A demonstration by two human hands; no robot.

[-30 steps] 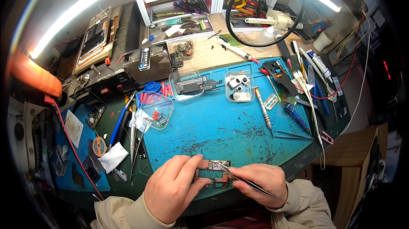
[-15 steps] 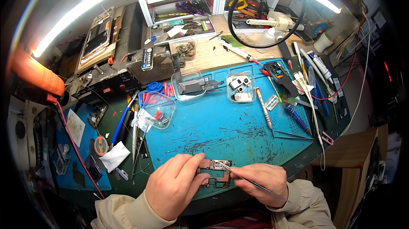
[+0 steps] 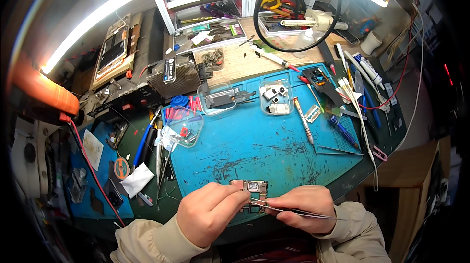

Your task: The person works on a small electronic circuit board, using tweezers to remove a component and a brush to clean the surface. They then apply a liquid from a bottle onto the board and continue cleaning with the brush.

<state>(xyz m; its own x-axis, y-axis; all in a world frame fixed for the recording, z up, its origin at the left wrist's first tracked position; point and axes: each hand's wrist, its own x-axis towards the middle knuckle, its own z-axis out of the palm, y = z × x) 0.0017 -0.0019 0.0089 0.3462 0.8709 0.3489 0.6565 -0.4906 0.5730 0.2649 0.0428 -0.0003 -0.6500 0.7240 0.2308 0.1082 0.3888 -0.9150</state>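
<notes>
A small phone circuit board (image 3: 254,185) with copper-coloured shields and a central cutout is at the near edge of the blue mat. My left hand (image 3: 210,211) is closed on its left side, with fingertips covering part of the board; the thumb is mostly hidden. Fine metal tweezers (image 3: 303,213) rest in my right hand (image 3: 309,206), pinched between thumb and fingers. Their tips reach over the lower middle of the board, close to my left fingertips. Whether the tips grip anything is too small to tell.
The blue mat (image 3: 230,150) carries clear trays of small parts (image 3: 276,113), a pen-like screwdriver (image 3: 303,121) and a blue-handled tool (image 3: 343,131). Cables (image 3: 362,131) hang at the right. An orange lamp-like housing (image 3: 49,94) stands left, near a white tissue (image 3: 137,179).
My left fingertips have slid right over the board toward the tweezers. The tweezer tips have moved down from the upper shield to the lower middle. The whole view has shifted slightly.
</notes>
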